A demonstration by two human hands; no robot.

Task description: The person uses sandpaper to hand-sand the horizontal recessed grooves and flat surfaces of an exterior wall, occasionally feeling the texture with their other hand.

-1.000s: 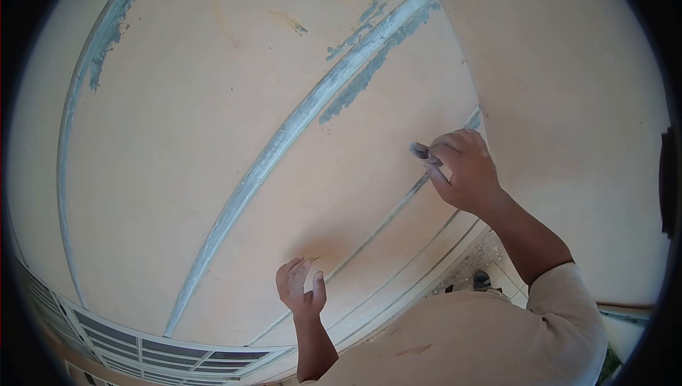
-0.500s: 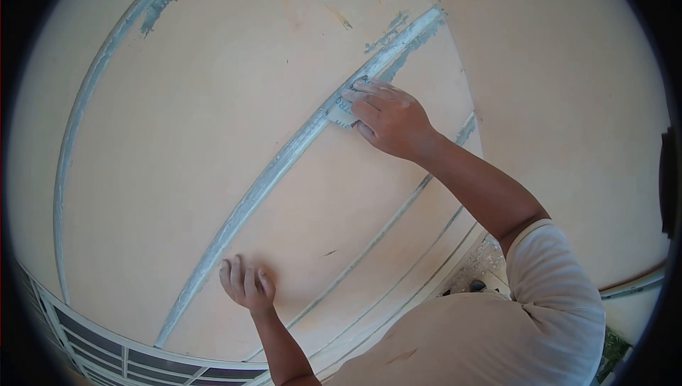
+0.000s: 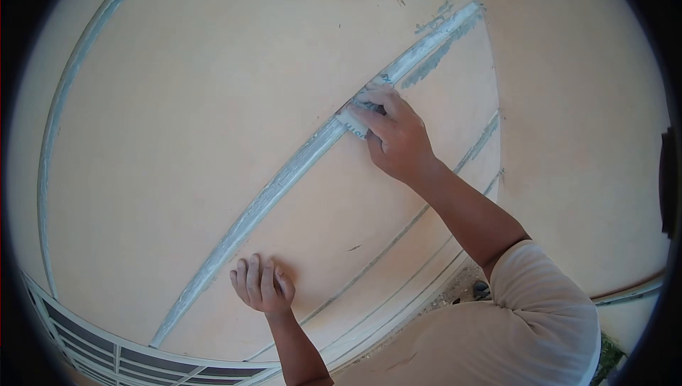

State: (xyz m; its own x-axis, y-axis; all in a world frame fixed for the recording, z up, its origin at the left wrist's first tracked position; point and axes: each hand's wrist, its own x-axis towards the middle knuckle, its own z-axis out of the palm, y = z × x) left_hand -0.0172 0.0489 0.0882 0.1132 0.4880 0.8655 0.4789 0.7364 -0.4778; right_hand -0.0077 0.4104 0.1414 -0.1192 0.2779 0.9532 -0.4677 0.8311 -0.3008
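A piece of sandpaper (image 3: 353, 123) with blue printed lettering on its back is under the fingers of my right hand (image 3: 402, 138). Those fingers are bent and press it onto a grey-white strip (image 3: 264, 202) that runs diagonally across the beige wall (image 3: 177, 137). The grit side faces away from me. Lower down, my left hand (image 3: 264, 285) is at the wall surface just below the strip, its dusty fingers slightly curled and apart, holding nothing.
Grey patches (image 3: 430, 66) flank the strip's upper end. Another grey strip (image 3: 67, 102) curves along the left, and thinner lines (image 3: 369, 265) cross the lower right. A barred metal frame (image 3: 117, 354) borders the lower left. A wall corner (image 3: 495, 66) stands at right.
My right hand has slid the sandpaper down and left along the strip, its fingers now more bent. The view has shifted slightly; my left hand stays in about the same place on the wall.
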